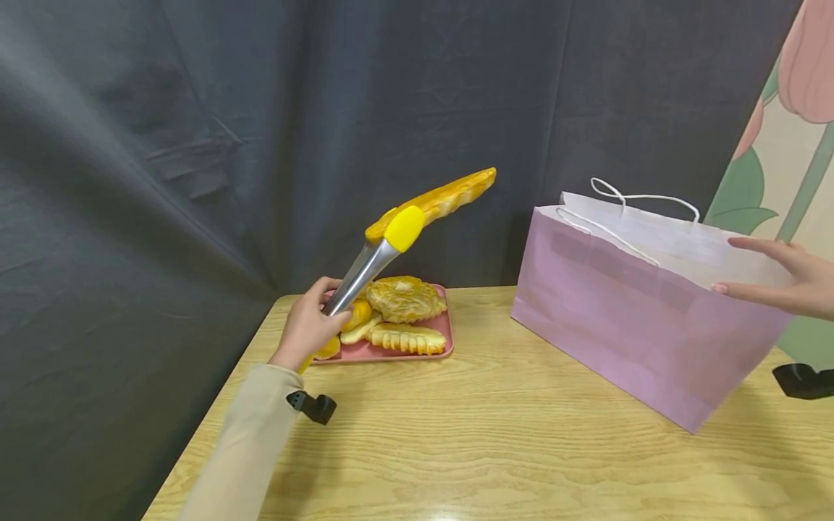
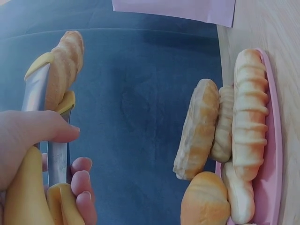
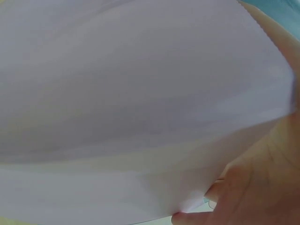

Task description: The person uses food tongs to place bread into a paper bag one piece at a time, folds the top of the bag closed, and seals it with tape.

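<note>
One long golden bread [image 1: 459, 194] is pinched between the yellow tips of my tongs [image 1: 360, 276], raised above the table and slanting upward to the right, on the tray's side of the bag. My left hand [image 1: 308, 323] is wrapped round the tongs, thumb on one arm and fingers curled round the other. Below the bread sits a pink tray [image 1: 355, 353] with more breads: a broad round one [image 1: 405, 298] at the back, a ridged loaf [image 1: 407, 339] in front, and others partly behind my hand. Well to the right stands a lilac paper bag [image 1: 612, 318], its top open and its white cord handles [image 1: 664, 198] upright or drooping over the rim. My right hand [image 1: 798, 284] is at the bag's right end, thumb and forefinger straight and spread at its mouth. Everything rests on a wood-grained table [image 1: 489, 441]; a dark curtain [image 1: 417, 94] hangs behind.
</note>
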Available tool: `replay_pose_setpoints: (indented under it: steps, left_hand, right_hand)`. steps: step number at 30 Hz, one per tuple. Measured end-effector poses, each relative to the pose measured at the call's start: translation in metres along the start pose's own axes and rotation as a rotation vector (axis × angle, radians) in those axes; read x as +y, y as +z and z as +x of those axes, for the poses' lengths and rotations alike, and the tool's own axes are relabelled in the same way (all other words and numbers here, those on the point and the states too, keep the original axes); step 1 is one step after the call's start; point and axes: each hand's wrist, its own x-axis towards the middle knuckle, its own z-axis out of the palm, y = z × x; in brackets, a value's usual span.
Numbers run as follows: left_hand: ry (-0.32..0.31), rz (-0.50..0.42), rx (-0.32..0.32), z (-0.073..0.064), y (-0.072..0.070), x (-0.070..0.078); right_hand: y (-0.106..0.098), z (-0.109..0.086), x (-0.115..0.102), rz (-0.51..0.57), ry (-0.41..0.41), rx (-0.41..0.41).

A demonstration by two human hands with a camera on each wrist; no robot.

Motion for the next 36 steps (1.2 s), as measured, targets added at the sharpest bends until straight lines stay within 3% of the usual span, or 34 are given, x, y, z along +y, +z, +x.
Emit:
replay_pose_setpoints:
  steps: [6, 19, 36]
  left_hand:
    - [0.016, -0.019, -0.010, 0.002, 0.002, 0.004]
    - [0.066, 0.027, -0.015, 0.009, 0.008, 0.018]
    - [0.098, 0.026, -0.036, 0.017, 0.016, 0.035]
  right_hand:
    - [0.000, -0.002, -0.002, -0.007, 0.005, 0.005]
    - [0.002, -0.001, -0.001, 0.013, -0.011, 0.023]
    - [0.000, -0.003, -0.001, -0.007, 0.006, -0.005]
